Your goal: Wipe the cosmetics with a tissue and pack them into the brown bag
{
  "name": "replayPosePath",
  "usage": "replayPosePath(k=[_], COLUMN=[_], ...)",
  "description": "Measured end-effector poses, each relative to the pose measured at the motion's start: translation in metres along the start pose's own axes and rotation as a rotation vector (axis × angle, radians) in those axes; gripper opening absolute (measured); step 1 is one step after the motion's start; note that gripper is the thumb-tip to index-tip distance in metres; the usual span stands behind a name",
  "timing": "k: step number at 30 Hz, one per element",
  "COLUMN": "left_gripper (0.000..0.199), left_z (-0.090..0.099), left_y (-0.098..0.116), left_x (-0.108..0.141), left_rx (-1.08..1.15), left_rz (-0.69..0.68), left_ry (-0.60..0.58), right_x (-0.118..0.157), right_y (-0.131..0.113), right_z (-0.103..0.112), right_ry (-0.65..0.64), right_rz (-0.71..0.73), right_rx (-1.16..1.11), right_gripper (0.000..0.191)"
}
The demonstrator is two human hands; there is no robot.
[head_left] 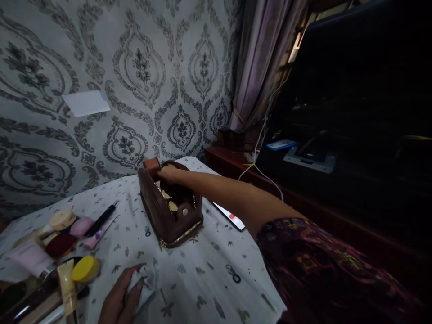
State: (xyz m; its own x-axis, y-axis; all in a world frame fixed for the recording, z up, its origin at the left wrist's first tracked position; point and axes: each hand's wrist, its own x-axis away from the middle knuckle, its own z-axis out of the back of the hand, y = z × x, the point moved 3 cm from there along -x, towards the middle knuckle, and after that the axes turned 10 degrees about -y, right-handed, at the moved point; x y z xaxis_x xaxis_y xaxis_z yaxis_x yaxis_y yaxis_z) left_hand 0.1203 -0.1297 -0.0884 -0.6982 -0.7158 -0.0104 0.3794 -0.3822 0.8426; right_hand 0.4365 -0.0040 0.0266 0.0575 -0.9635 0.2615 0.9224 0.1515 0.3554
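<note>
A brown zippered bag point(151, 211) stands open on the patterned white cloth point(189, 279), with several pale items inside it. My right hand point(169, 174) reaches into the far end of the bag; its fingertips are hidden there, so what it holds, if anything, cannot be made out. At the bottom, my left hand point(123, 294) is closed around a crumpled white cloth or tissue point(146, 284), resting on the table covering nearer to me than the bag.
Cosmetics lie at the left, including a yellow-lidded jar point(85, 268), a pink tube point(30, 257) and a black pen-like item point(101, 219). A lit phone or tablet point(232, 218) lies beyond my right forearm. White cables point(265, 130) hang near a large dark screen point(351, 103).
</note>
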Motion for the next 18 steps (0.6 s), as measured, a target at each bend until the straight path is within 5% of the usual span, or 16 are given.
replayPosePath(k=[6,13,18], left_gripper=[0.053,0.053,0.052], left_z=[-0.001,-0.01,-0.006], left_y=[0.002,0.027,0.028], left_x=[0.0,0.007,0.004], left_rx=[0.02,0.06,0.034], left_rz=[0.04,0.01,0.022], left_ry=[0.007,0.132,0.044], right_x=[0.005,0.007,0.006], right_y=[-0.004,0.002,-0.002], right_z=[-0.008,-0.002,0.013], right_ry=[0.055,0.052,0.062], right_rz=[-0.026,-0.011,0.007], right_rx=[-0.02,-0.105,-0.229], right_gripper=[0.039,0.029,0.022])
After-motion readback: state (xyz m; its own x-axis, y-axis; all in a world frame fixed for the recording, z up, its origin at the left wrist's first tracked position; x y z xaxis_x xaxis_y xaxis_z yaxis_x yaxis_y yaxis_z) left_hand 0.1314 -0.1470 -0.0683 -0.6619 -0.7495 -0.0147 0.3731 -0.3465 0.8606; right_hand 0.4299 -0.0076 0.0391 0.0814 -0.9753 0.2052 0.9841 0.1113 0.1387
